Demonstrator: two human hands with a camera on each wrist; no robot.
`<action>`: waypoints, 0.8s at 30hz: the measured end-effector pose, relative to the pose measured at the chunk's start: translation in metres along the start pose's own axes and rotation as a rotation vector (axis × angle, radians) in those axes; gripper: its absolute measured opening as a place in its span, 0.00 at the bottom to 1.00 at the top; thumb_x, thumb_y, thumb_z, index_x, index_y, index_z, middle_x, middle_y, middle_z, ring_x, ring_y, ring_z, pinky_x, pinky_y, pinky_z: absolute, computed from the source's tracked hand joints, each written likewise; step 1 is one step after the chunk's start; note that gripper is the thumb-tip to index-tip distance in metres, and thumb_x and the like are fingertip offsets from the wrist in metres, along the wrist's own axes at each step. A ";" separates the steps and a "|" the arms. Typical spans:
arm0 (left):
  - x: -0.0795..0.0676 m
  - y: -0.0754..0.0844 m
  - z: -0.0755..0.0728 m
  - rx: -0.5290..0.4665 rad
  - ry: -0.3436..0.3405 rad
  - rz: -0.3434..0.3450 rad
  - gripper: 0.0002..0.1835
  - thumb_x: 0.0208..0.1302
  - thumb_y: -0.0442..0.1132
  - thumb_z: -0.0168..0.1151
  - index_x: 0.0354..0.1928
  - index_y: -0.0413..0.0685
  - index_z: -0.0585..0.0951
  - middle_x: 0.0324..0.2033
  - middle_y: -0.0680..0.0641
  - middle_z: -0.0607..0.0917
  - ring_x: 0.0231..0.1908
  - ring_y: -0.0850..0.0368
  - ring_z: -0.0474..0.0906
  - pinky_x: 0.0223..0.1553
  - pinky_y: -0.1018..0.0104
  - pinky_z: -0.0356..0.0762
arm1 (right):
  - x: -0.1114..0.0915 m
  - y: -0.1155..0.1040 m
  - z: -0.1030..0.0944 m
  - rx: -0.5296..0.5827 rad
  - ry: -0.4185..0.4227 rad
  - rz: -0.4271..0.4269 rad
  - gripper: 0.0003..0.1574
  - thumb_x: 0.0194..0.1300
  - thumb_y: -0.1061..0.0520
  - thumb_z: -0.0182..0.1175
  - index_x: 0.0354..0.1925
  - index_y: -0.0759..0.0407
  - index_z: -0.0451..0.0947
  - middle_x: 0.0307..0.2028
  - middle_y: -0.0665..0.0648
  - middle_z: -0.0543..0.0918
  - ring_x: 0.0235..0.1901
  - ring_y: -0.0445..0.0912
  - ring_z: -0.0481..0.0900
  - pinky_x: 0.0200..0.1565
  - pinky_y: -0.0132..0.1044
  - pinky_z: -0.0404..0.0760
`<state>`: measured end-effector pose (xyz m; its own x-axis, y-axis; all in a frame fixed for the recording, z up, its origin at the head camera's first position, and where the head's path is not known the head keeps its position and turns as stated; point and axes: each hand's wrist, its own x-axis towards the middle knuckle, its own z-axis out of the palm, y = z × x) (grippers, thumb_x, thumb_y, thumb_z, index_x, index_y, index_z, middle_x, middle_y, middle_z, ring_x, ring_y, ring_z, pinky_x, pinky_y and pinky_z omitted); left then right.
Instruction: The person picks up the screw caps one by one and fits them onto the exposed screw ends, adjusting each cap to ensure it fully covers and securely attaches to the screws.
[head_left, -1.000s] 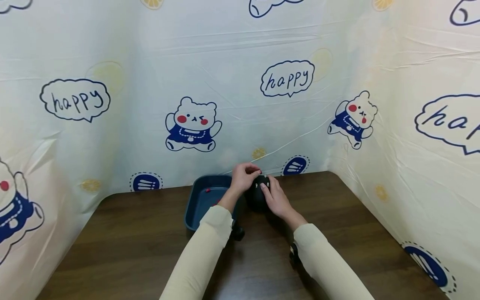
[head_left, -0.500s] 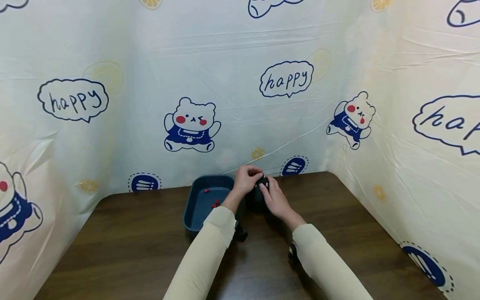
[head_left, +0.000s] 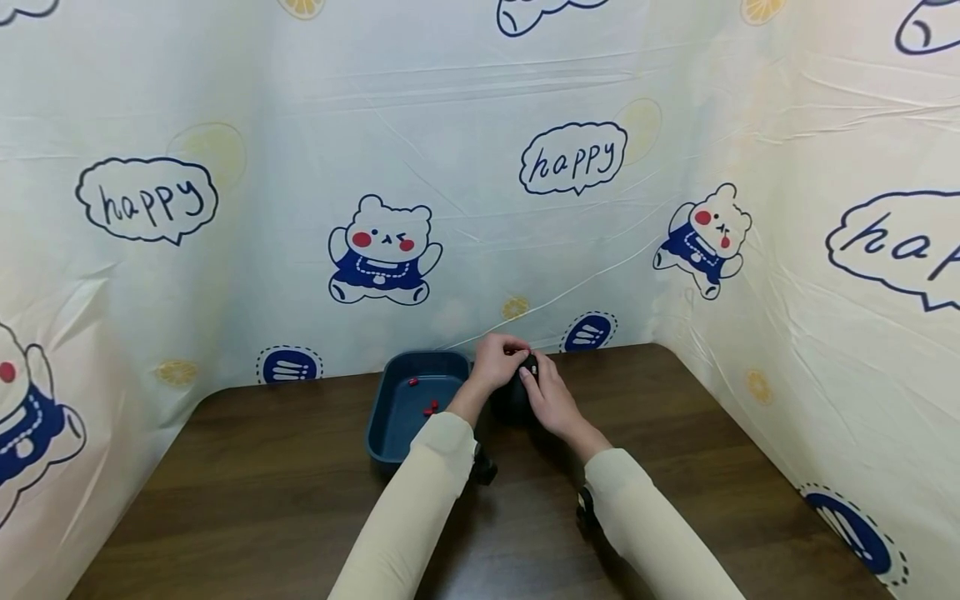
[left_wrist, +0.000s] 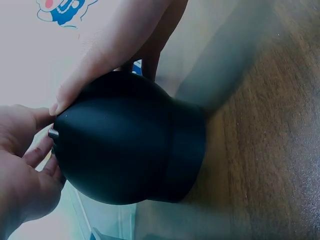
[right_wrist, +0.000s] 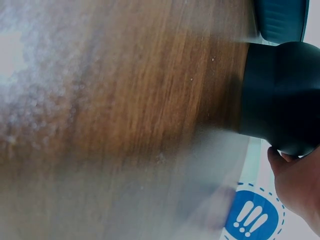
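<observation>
A black dome-shaped object (head_left: 512, 405) with a narrower base stands on the table, small metal pegs at its top. My right hand (head_left: 557, 398) holds its right side, thumb near the top. My left hand (head_left: 497, 363) is at the dome's top, thumb and fingertips pinching a small red piece that shows as a speck in the head view. A threaded silver peg (left_wrist: 53, 133) juts from the top in the left wrist view, beside the left fingers. The right wrist view has the right hand (right_wrist: 300, 185) against the dome's side.
Left of the dome is a dark blue tray (head_left: 386, 427) with several small red pieces (head_left: 430, 410) in it. Behind the brown wooden table (head_left: 285, 467) hangs a pale printed curtain (head_left: 480, 125), close to its far edge.
My left hand has moved slightly right and down onto the dome's top with the red piece, baring more of the tray. The right hand has stayed on the dome.
</observation>
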<state>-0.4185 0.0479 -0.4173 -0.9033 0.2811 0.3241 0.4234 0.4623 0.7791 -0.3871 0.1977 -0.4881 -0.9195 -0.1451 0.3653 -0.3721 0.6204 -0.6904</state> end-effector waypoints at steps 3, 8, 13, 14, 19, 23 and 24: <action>0.000 0.001 0.000 0.040 -0.015 0.018 0.10 0.73 0.35 0.61 0.49 0.42 0.89 0.47 0.43 0.89 0.51 0.47 0.83 0.55 0.53 0.80 | -0.001 -0.003 0.000 -0.005 0.019 -0.014 0.38 0.83 0.39 0.38 0.78 0.59 0.52 0.74 0.70 0.58 0.72 0.63 0.62 0.70 0.59 0.63; 0.000 0.003 0.001 0.069 -0.033 0.023 0.12 0.75 0.35 0.59 0.52 0.42 0.87 0.49 0.43 0.88 0.54 0.47 0.82 0.56 0.53 0.79 | -0.001 -0.005 0.001 -0.014 0.045 -0.028 0.35 0.83 0.43 0.39 0.77 0.61 0.53 0.73 0.72 0.60 0.70 0.65 0.64 0.69 0.60 0.64; -0.001 0.005 -0.001 0.073 -0.044 0.034 0.14 0.75 0.35 0.57 0.56 0.41 0.85 0.52 0.42 0.87 0.56 0.47 0.81 0.58 0.53 0.78 | -0.005 -0.012 -0.002 -0.004 0.068 -0.047 0.36 0.83 0.43 0.40 0.76 0.64 0.54 0.72 0.74 0.61 0.69 0.67 0.65 0.67 0.63 0.65; -0.001 0.005 -0.002 0.074 -0.048 0.035 0.14 0.76 0.35 0.57 0.57 0.41 0.84 0.53 0.42 0.87 0.56 0.47 0.81 0.59 0.53 0.78 | -0.005 -0.013 -0.002 -0.002 0.069 -0.047 0.37 0.83 0.43 0.39 0.76 0.65 0.54 0.72 0.74 0.61 0.69 0.67 0.65 0.67 0.63 0.65; -0.004 0.003 -0.007 0.084 -0.070 0.039 0.15 0.77 0.36 0.56 0.59 0.43 0.83 0.53 0.43 0.86 0.56 0.48 0.80 0.58 0.52 0.78 | -0.005 -0.011 0.000 -0.022 0.034 -0.024 0.40 0.83 0.38 0.35 0.78 0.61 0.51 0.73 0.72 0.58 0.71 0.65 0.63 0.69 0.61 0.64; -0.007 0.005 -0.012 0.083 -0.086 0.040 0.15 0.77 0.37 0.56 0.59 0.44 0.83 0.52 0.43 0.85 0.55 0.47 0.81 0.57 0.51 0.79 | -0.008 -0.014 -0.001 -0.004 0.038 -0.032 0.38 0.83 0.40 0.37 0.77 0.63 0.52 0.73 0.73 0.59 0.69 0.67 0.64 0.67 0.64 0.65; -0.008 0.005 -0.014 0.085 -0.089 0.039 0.15 0.77 0.37 0.56 0.59 0.44 0.83 0.52 0.44 0.85 0.55 0.47 0.81 0.57 0.51 0.79 | -0.008 -0.015 -0.002 0.000 0.038 -0.029 0.38 0.83 0.41 0.38 0.77 0.63 0.52 0.73 0.73 0.59 0.69 0.67 0.65 0.66 0.64 0.66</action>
<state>-0.4103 0.0364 -0.4083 -0.8777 0.3724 0.3016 0.4662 0.5183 0.7169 -0.3735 0.1907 -0.4793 -0.9027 -0.1340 0.4089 -0.3990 0.6160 -0.6791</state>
